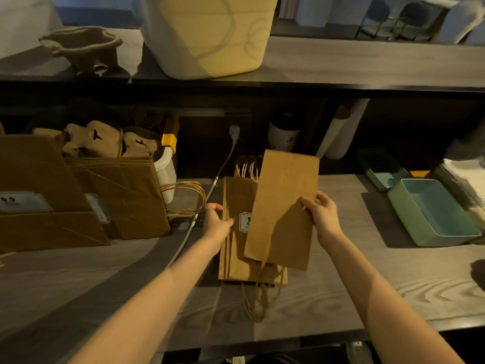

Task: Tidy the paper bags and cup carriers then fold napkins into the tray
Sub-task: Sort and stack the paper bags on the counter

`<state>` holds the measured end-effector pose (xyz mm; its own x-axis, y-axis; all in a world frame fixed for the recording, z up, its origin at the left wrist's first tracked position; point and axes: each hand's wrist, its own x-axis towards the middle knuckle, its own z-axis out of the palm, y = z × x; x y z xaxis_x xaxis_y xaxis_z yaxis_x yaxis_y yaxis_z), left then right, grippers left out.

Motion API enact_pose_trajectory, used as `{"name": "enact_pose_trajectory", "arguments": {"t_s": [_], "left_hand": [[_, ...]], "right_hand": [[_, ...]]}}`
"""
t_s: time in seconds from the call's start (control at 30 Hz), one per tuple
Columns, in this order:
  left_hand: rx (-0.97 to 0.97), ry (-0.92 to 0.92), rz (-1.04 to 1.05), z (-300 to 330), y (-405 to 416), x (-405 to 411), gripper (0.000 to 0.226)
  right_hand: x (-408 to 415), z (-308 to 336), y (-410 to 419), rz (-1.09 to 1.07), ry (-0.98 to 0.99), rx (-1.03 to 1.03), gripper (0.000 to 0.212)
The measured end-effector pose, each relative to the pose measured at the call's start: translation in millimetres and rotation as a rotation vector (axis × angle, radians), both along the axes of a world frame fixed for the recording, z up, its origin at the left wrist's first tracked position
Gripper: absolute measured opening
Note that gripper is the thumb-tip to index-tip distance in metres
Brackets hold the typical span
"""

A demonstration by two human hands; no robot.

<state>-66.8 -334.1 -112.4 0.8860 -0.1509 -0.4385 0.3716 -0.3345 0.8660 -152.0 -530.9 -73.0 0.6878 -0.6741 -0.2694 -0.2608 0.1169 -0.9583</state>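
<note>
A flat brown paper bag point(283, 206) is lifted at a tilt over the counter, pinched at its right edge by my right hand point(321, 215). Beneath it lies a pile of flat handled paper bags point(236, 256), one with a white label. My left hand point(216, 223) rests on the pile's left edge, fingers touching the top bag. Larger brown bags point(118, 198) stand at the left, with pulp cup carriers point(105, 140) stacked behind them. Another cup carrier point(81, 47) sits on the upper shelf. A green tray point(430, 214) lies at the right, white napkins point(469, 177) beyond it.
A white cable point(210, 190) runs from a wall plug down the counter beside the pile. A large pale bucket point(210, 35) stands on the upper shelf. A second green tray point(380, 166), a dark cup point(283, 135) and white rolls sit at the back. Chairs stand far right.
</note>
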Motion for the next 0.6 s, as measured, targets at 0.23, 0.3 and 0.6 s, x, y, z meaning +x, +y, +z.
{"name": "enact_pose_trajectory", "arguments": {"t_s": [0.23,0.3,0.6], "left_hand": [[0.336,-0.321,-0.191,33.1,-11.2,-3.2,0.03],[0.223,-0.361,-0.153,53.5,-15.6,1.4,0.028],[-0.785,0.621,-0.143,112.4,4.2,24.3,0.065]], "right_hand": [[15.6,48.0,-3.0,0.188,0.028,-0.477,0.042],[16.8,55.1,-0.8,0.257,0.04,-0.543,0.039],[12.7,81.6,7.9,0.266,-0.218,-0.758,0.016]]}}
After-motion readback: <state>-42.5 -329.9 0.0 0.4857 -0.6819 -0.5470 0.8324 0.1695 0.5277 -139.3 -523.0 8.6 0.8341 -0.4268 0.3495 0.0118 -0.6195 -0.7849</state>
